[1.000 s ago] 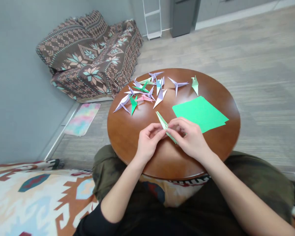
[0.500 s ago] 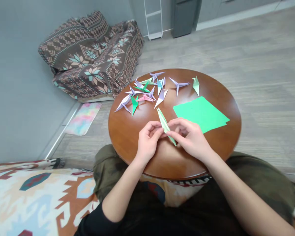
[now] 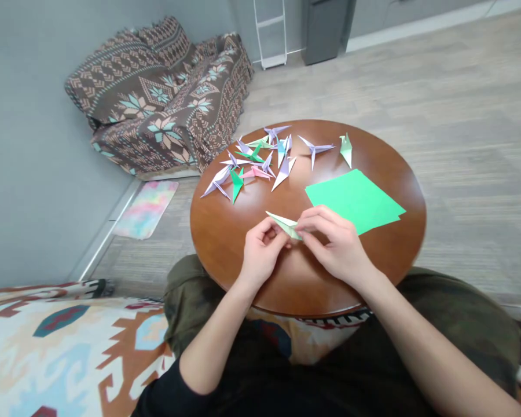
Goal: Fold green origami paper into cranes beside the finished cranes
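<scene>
Reading the round wooden surface (image 3: 226, 231) as a dial with 12 at the far edge, a folded piece of pale green paper (image 3: 282, 221) is held a little toward 9 o'clock from the centre, its slim pointed end aimed at about 10. Whether it touches the surface cannot be made out.

The left hand (image 3: 263, 246), coming in from 7 o'clock, pinches the paper from below between thumb and curled fingers. The right hand (image 3: 335, 242), coming in from 5 o'clock, pinches its other end between thumb and fingertips, covering part of it.

A stack of bright green origami sheets (image 3: 356, 200) lies between 2 and 3 o'clock, just beyond the right hand, its edges slightly out of line. At 1 o'clock stands a pale green paper crane (image 3: 346, 152); at 12, a lavender paper crane (image 3: 315, 149) sits with wings spread. A crowded group of cranes fills 10 to 11 o'clock, among them a pink paper crane (image 3: 256, 172) and a deep green paper crane (image 3: 237, 184).

Off the surface, a sofa under a patterned throw (image 3: 169, 104) stands toward 10 o'clock, and a pastel tie-dye mat (image 3: 145, 209) lies on the floor toward 9.
</scene>
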Demonstrator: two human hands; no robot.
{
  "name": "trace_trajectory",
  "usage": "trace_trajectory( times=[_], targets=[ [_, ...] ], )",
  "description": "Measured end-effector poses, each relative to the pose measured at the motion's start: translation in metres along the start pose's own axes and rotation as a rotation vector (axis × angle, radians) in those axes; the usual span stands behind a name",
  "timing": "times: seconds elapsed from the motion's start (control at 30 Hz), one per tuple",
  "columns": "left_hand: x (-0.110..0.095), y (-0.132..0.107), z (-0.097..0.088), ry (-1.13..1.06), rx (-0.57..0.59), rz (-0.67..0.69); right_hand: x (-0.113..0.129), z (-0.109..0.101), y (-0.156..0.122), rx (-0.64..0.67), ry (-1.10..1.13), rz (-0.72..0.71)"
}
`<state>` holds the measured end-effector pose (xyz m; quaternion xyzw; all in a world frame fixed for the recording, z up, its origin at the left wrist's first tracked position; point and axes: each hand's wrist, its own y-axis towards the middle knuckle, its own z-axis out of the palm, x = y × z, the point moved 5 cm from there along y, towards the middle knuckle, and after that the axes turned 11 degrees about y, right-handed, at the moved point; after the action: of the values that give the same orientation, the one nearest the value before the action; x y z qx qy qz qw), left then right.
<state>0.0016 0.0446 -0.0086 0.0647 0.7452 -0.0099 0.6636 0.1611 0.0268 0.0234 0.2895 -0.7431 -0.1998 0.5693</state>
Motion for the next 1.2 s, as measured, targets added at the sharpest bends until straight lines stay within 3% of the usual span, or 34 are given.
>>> trace_trajectory(
  times=[0.27, 0.6, 1.2],
  targets=[
    [0.009, -0.002, 0.003, -0.191, 0.061, -0.091, -0.004, -0.005, 0.0, -0.081, -0.016, 0.092],
    [0.008, -0.004, 0.004, -0.142, -0.039, -0.174, -0.001, -0.001, -0.001, -0.047, -0.16, 0.0],
    [0.01, -0.007, 0.014, -0.056, 0.075, -0.184, -0.006, 0.005, -0.006, 0.023, -0.233, 0.16]
  ],
)
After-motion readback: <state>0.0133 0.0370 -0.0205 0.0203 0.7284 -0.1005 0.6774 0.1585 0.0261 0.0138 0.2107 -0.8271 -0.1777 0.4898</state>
